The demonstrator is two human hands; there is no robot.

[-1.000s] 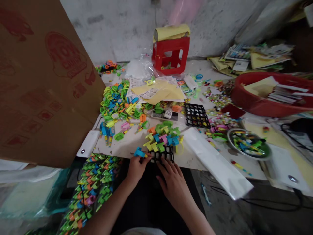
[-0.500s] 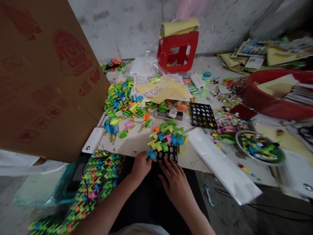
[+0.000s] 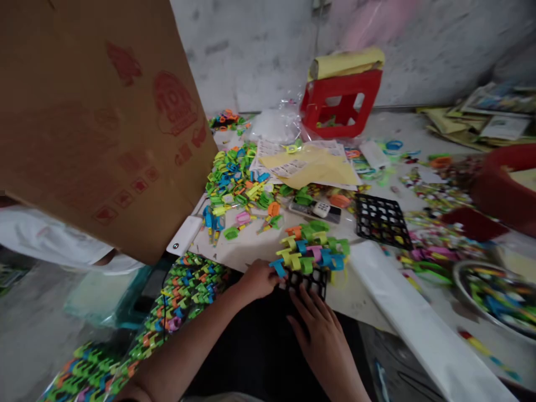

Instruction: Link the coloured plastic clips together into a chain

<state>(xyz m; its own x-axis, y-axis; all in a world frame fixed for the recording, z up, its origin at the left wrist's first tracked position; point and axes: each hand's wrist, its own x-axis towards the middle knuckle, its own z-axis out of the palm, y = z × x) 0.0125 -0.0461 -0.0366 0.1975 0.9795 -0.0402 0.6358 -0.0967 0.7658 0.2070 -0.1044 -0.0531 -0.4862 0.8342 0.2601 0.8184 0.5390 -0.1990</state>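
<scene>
Along the near edge of the table (image 3: 362,304), the left hand (image 3: 256,280) pinches a blue piece (image 3: 277,266) at the left side of a black tray (image 3: 322,283); the right hand (image 3: 321,329) rests there, fingers spread. Probably light, stiff and slick, the piece suits a side pinch.
</scene>
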